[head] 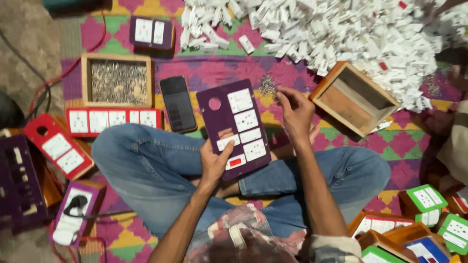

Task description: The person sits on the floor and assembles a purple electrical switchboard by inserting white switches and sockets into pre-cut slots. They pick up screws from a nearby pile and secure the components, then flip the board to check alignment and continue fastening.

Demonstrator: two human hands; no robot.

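Observation:
A purple switchboard panel [220, 117] with several white sockets and a red switch rests on my lap. My left hand [214, 158] grips its lower edge, thumb on the face. My right hand [294, 111] hovers beside the panel's upper right corner, fingers pinched together; whether it holds a small metal piece I cannot tell. A small heap of metal screws [267, 85] lies on the mat just above that hand. I sit cross-legged in blue jeans.
A wooden tray of screws [117, 80] and a black phone [177, 103] lie left of the panel. An empty wooden box [353, 97] sits to the right, below a big pile of white sockets [341, 29]. Red, purple and green boards surround me.

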